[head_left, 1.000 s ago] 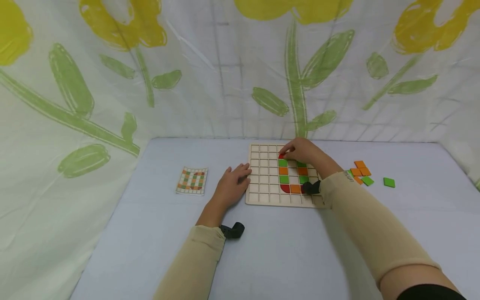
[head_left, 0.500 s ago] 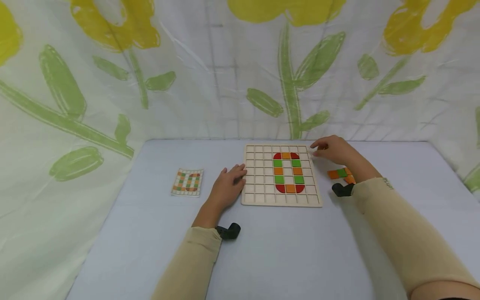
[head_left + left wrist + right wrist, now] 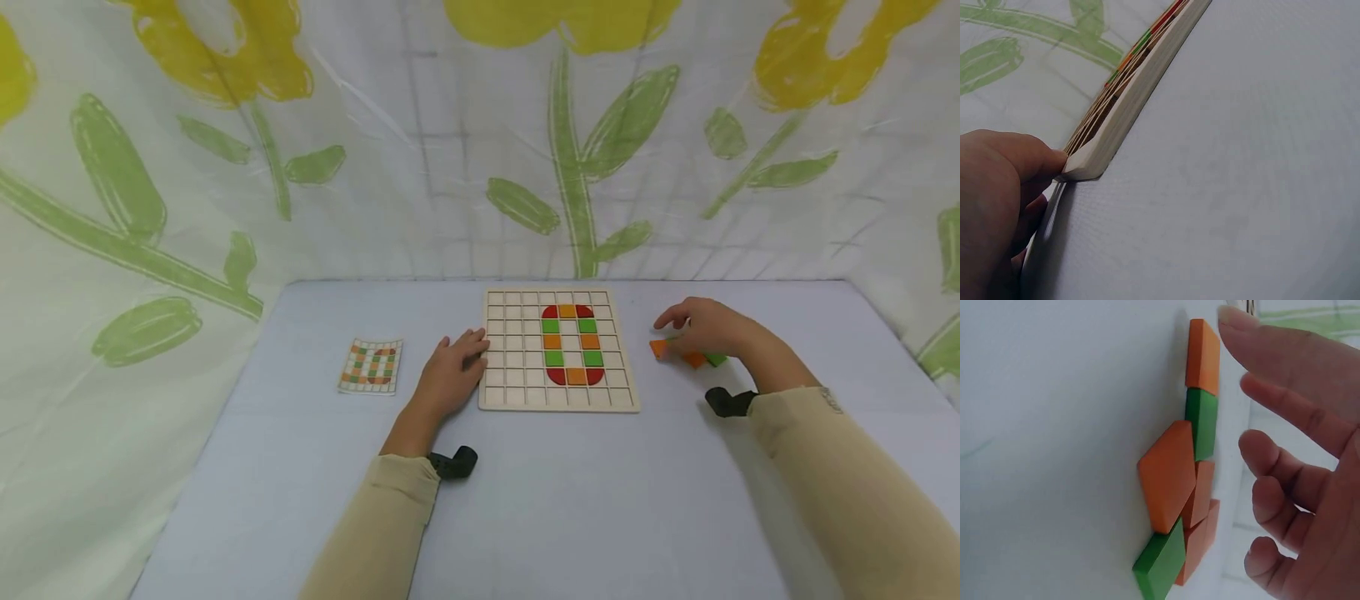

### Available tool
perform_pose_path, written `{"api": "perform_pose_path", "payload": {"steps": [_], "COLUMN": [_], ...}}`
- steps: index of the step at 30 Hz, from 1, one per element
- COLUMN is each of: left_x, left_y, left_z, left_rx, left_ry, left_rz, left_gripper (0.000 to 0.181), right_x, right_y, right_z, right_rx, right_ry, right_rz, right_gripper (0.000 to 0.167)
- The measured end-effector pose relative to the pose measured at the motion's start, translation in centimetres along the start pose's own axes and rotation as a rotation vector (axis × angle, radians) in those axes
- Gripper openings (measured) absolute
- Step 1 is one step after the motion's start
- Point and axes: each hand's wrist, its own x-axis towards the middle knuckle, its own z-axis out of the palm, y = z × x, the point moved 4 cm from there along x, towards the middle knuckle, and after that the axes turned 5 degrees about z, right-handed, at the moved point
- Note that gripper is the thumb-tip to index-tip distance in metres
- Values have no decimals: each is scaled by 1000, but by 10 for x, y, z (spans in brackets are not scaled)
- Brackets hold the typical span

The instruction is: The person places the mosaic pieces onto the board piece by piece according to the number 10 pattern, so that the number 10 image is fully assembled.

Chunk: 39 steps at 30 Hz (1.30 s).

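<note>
A pale wooden grid board point(image 3: 513, 392) lies mid-table in the head view. On its right half, red corner pieces point(image 3: 557, 377), orange and green square tiles point(image 3: 594, 358) form an upright ring. My left hand point(image 3: 447, 375) rests against the board's left edge, and in the left wrist view the thumb point(image 3: 1044, 159) touches the board's corner. Over loose tiles right of the board hovers my right hand point(image 3: 712, 325), with loosely bent fingers and nothing held. Its wrist view shows an orange tile point(image 3: 1204, 356) near the fingertips, a green tile point(image 3: 1202, 425) and several more.
A small printed card point(image 3: 371, 367) with a coloured grid pattern lies left of my left hand. A white cloth with yellow flowers point(image 3: 562, 25) hangs behind the table point(image 3: 555, 500). Black wrist cameras point(image 3: 454, 463) sit on both wrists.
My right hand has left the ring's upper left corner, where a red piece now lies, and moved right over the loose tiles. The left hand has stayed at the board's edge.
</note>
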Motion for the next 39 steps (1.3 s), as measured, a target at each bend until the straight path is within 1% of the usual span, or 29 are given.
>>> {"api": "perform_pose_path", "payload": {"steps": [3, 7, 9, 16, 22, 25, 28, 31, 34, 39], "left_x": [0, -1, 0, 1, 1, 1, 1, 1, 1, 1], "left_y": [-1, 0, 0, -2, -3, -4, -3, -3, -2, -4], "left_z": [0, 0, 0, 0, 1, 1, 0, 0, -1, 1], "left_rx": [3, -5, -12, -14, -17, -16, -10, -9, -19, -16], "left_ry": [0, 1, 2, 9, 15, 12, 6, 4, 11, 12], "left_rz": [-5, -2, 1, 5, 8, 10, 16, 21, 25, 16], "left_gripper": [38, 39, 39, 38, 38, 38, 38, 38, 38, 38], "right_x": [-2, -2, -2, -2, 3, 7, 11, 17, 26, 41], "right_y": [4, 8, 8, 6, 4, -1, -13, -32, -61, -119], "right_z": [4, 8, 9, 8, 12, 14, 13, 11, 13, 25], "right_rx": [-10, -3, 4, 9, -2, -16, -17, -12, -10, -27], "right_ry": [-6, 17, 28, 41, 64, 74, 103, 137, 136, 103], "right_rz": [-21, -28, -26, -31, -22, -13, -11, -30, -80, -199], "right_gripper": [48, 37, 35, 40, 38, 37, 35, 34, 33, 31]}}
